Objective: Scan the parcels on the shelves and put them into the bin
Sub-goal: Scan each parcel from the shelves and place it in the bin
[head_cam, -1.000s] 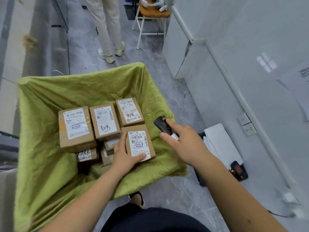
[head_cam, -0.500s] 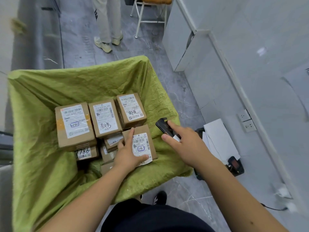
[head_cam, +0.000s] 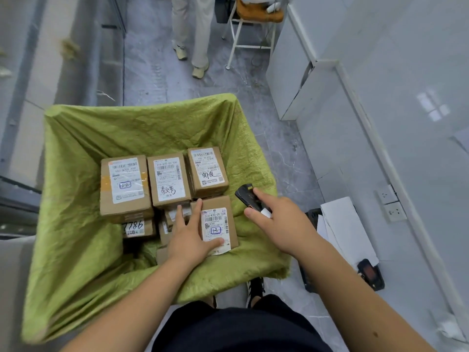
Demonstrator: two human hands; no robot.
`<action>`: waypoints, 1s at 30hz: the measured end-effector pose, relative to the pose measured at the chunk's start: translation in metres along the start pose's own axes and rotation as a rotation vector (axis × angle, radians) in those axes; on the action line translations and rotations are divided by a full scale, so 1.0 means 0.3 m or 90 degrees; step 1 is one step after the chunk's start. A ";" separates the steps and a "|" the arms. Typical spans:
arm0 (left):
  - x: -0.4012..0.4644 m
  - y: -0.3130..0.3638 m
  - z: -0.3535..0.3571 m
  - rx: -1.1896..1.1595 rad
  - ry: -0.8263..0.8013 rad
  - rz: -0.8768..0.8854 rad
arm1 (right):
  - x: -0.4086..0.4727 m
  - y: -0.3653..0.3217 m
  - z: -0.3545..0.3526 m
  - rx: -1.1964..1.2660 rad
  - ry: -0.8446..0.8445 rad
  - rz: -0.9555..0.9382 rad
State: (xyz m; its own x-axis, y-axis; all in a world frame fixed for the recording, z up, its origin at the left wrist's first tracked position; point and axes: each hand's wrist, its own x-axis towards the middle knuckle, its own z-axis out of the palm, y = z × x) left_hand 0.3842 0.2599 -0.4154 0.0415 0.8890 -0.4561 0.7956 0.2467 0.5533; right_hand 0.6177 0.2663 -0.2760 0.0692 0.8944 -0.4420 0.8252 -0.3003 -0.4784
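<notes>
- While I look down into the green-lined bin [head_cam: 83, 250], my left hand [head_cam: 189, 241] lies on the nearest parcel [head_cam: 223, 201], the one with "1-3" boxed in blue on its label.
- Fingers of that hand reach along the parcel's left edge, thumb lies across the lower part of the label; I'm holding the box by its near left corner.
- The parcel sits in the bin at the front right of the pile, label up, just in front of the box with handwriting on its label [head_cam: 207, 171].
- My right hand [head_cam: 281, 222] is curled round the black handheld scanner [head_cam: 247, 196], forefinger stretched along its top, its head aimed down-left over the bin's right side.
- Back row, left to right: a taped box marked "2-2" [head_cam: 124, 185], a box with big handwritten characters [head_cam: 168, 180], then that third one.
- Lower down, a box reading "7786" [head_cam: 137, 228] peeks out under the pile.
- On the floor to the right: white sheets [head_cam: 347, 224] and another dark device [head_cam: 370, 274] near the wall sockets [head_cam: 390, 203].
- Far side, someone's legs in pale trousers [head_cam: 194, 29] stand beside a white stool [head_cam: 253, 24].
</notes>
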 end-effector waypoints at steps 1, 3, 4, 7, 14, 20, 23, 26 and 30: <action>-0.012 0.000 -0.008 0.008 0.017 -0.011 | 0.010 0.002 -0.003 -0.013 -0.010 -0.013; -0.039 0.011 -0.018 0.029 0.059 -0.031 | 0.028 0.011 -0.007 -0.030 -0.032 -0.038; -0.060 0.023 -0.022 0.037 0.088 -0.045 | 0.036 0.015 -0.010 -0.037 -0.048 -0.065; -0.095 0.060 -0.034 0.071 0.133 -0.068 | 0.060 0.031 -0.005 -0.042 -0.072 -0.117; -0.318 0.202 -0.005 0.079 0.291 -0.183 | 0.073 0.111 -0.031 -0.139 -0.153 -0.268; -0.566 0.302 0.055 0.067 0.378 -0.301 | 0.040 0.088 -0.038 -0.161 -0.201 -0.415; -0.701 0.333 0.065 0.069 0.430 -0.357 | -0.014 0.034 -0.025 -0.193 -0.234 -0.499; -0.834 0.344 0.083 0.050 0.482 -0.419 | -0.087 -0.025 0.003 -0.202 -0.274 -0.583; -1.010 0.345 0.128 0.056 0.532 -0.509 | -0.218 -0.068 0.066 -0.209 -0.315 -0.668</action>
State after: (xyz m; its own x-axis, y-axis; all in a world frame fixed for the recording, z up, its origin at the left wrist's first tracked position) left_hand 0.4772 0.0012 -0.2467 -0.8781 0.4773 -0.0331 0.4551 0.8546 0.2502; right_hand 0.5853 0.2074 -0.2525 -0.8836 0.4070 -0.2314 0.4595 0.6592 -0.5953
